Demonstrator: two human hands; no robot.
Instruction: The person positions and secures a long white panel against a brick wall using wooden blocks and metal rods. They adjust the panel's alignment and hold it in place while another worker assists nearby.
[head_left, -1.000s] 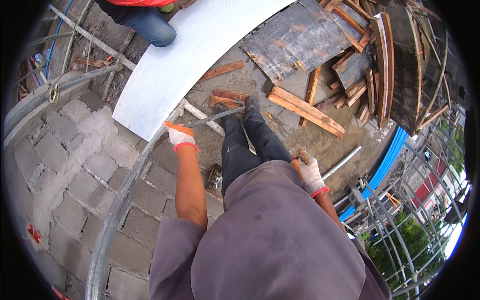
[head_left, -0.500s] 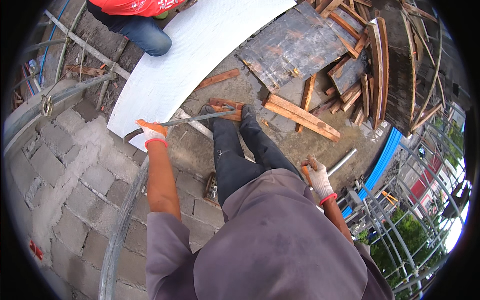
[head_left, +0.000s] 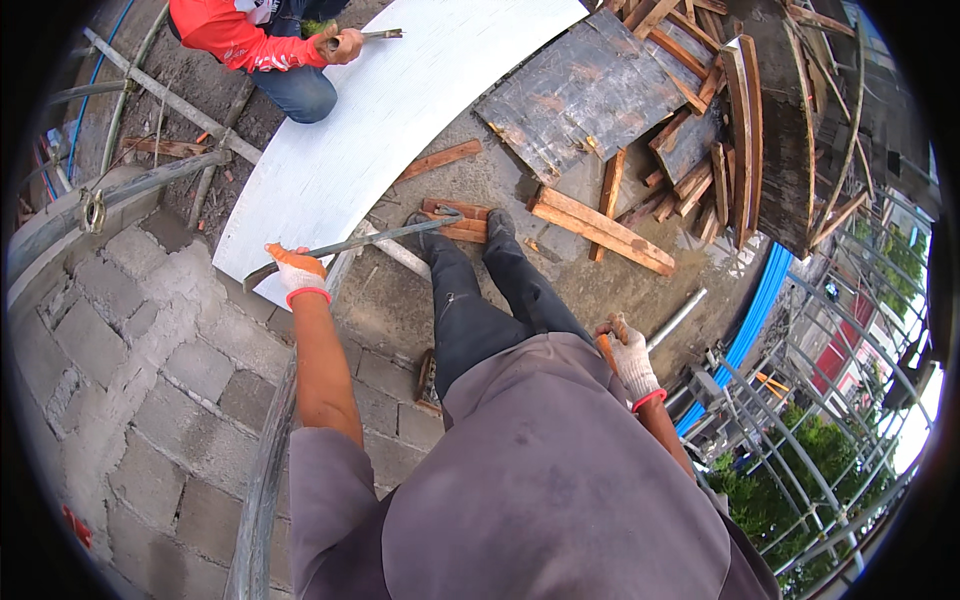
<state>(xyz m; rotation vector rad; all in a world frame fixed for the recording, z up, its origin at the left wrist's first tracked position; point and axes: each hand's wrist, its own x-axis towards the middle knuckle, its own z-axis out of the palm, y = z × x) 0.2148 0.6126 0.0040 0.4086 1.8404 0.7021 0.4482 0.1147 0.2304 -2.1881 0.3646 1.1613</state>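
My left hand [head_left: 297, 268], in a white and orange work glove, is closed around a long grey crowbar [head_left: 365, 239]. The bar slants up to the right. Its hooked end reaches above my boots, and its other end crosses the tip of a curved white panel [head_left: 370, 95]. My right hand [head_left: 626, 357], gloved alike, hangs by my right hip with its fingers curled in, and nothing shows in it. Across the panel a co-worker in a red top kneels with one knee on it, and that person's hand [head_left: 343, 46] grips a hammer-like tool [head_left: 382, 35].
A concrete block wall [head_left: 190, 400] and a metal rail [head_left: 262, 480] run along my left. Timber offcuts [head_left: 605, 232] and a dark board [head_left: 575, 95] lie ahead right. My feet stand by a short wood piece [head_left: 462, 226]. Blue pipes [head_left: 745, 335] and scaffolding [head_left: 810, 460] are at right.
The co-worker's arm and tool have come into view over the white panel. My hands stay nearly where they were, the left still on the crowbar. The view has shifted slightly.
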